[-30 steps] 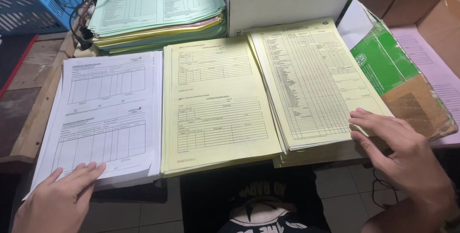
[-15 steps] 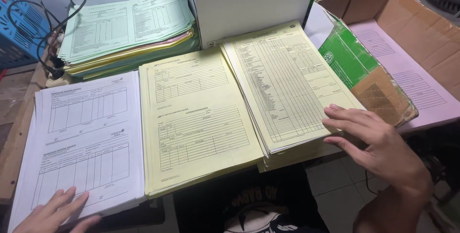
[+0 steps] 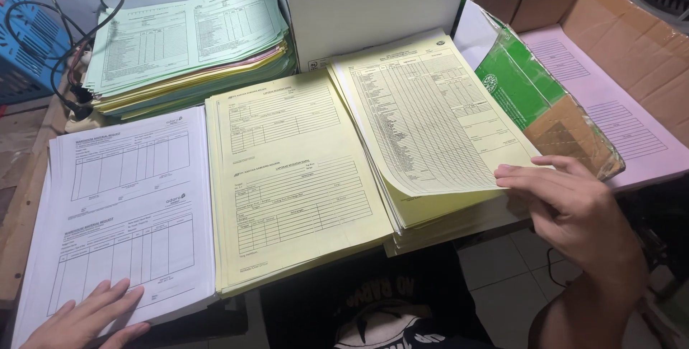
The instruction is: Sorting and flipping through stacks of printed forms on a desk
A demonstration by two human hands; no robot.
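Note:
Three stacks of printed forms lie side by side on a desk. My left hand [image 3: 90, 317] rests flat with fingers spread on the near corner of the white stack [image 3: 122, 205]. A yellow stack [image 3: 291, 177] sits in the middle. My right hand [image 3: 567, 205] touches the near right corner of the right yellow stack [image 3: 423, 123], fingers on the top sheet, whose corner is lifted a little off the pile.
A pile of green, pink and yellow forms [image 3: 186, 40] lies at the back left beside black cables [image 3: 68, 47]. A white box [image 3: 377, 4] stands behind. An open cardboard box [image 3: 624, 54] holding pink sheets and a green flap is at right.
The view has shifted, so the stacks sit further left in frame. My right hand has slid along the right stack's edge and the top sheet's corner now lifts.

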